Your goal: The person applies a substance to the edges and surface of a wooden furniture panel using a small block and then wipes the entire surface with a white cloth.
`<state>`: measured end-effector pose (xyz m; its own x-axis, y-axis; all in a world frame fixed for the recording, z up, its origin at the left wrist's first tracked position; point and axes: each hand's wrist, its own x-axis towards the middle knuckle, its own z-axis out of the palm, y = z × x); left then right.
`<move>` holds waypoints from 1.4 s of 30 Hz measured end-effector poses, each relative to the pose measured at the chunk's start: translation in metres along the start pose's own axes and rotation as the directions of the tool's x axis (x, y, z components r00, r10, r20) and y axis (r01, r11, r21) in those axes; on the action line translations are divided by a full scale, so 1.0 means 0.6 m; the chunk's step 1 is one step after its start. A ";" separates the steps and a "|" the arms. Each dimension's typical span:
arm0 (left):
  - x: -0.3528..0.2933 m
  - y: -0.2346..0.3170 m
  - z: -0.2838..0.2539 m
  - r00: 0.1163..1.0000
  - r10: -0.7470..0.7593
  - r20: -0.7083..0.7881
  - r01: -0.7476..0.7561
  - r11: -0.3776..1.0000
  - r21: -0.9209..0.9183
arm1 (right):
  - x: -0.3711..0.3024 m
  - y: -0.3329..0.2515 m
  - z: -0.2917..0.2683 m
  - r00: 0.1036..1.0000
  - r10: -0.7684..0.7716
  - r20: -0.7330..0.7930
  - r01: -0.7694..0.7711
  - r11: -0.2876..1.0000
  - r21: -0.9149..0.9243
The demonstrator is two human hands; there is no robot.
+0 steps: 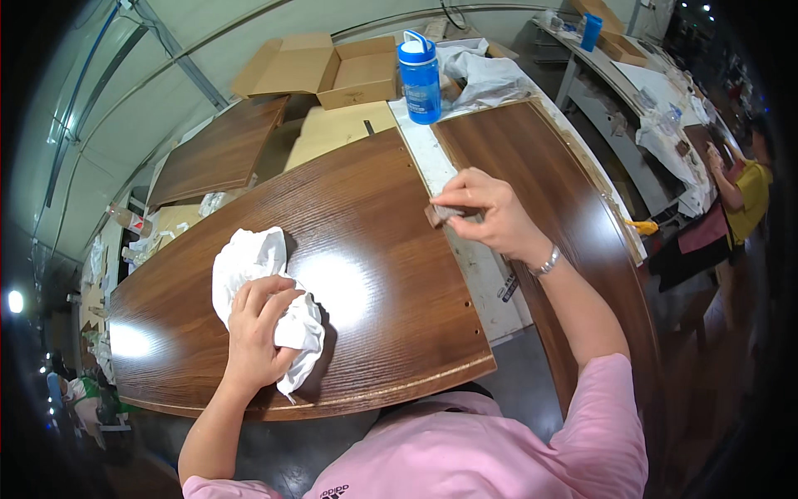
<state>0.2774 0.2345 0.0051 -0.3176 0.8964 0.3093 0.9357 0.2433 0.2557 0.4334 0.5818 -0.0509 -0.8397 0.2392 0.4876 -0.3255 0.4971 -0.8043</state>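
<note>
A glossy dark brown wood-grain panel (366, 204) lies in front of me, with small holes along its right edge. My left hand (259, 337) grips a crumpled white cloth (249, 259), which rests on the panel's left half. At the panel's right edge, my right hand (497, 214) pinches a small brown-and-grey block (434, 216) between thumb and fingers. The block's brown end touches or sits just over that edge; I cannot tell which. Part of it is hidden by my fingers.
A second brown panel (532, 175) lies to the right, across a pale strip. A blue bottle (421, 87) stands beyond, beside an open cardboard box (357, 75). Another panel (216, 154) lies far left, near a plastic bottle (129, 219). A person (744, 195) works at the right.
</note>
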 end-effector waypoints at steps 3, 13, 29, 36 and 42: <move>0.004 0.004 0.003 1.000 -0.013 0.000 0.013 1.000 0.001 | 0.062 0.066 -0.006 0.991 -0.105 -0.088 0.089 0.982 -0.168; 0.005 0.003 0.004 0.997 -0.077 -0.015 0.078 0.997 0.006 | 0.110 0.111 0.002 0.981 -0.173 -0.092 0.160 0.978 -0.132; 0.004 0.005 0.012 0.991 -0.132 -0.032 0.132 0.991 0.016 | 0.216 0.182 -0.007 0.959 -0.077 -0.271 0.034 0.987 -0.158; 0.001 0.008 0.010 0.989 -0.144 -0.026 0.144 0.989 0.015 | 0.139 0.138 -0.002 0.996 -0.005 -0.085 0.020 0.983 0.181; 0.002 0.011 0.008 0.987 -0.149 -0.061 0.150 0.989 0.010 | -0.025 0.037 -0.017 0.997 -0.061 0.041 0.053 0.981 0.185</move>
<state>0.2838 0.2393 0.0027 -0.4621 0.8260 0.3229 0.8790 0.3784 0.2900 0.4434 0.5977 -0.0726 -0.8353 0.1737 0.5216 -0.4442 0.3457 -0.8265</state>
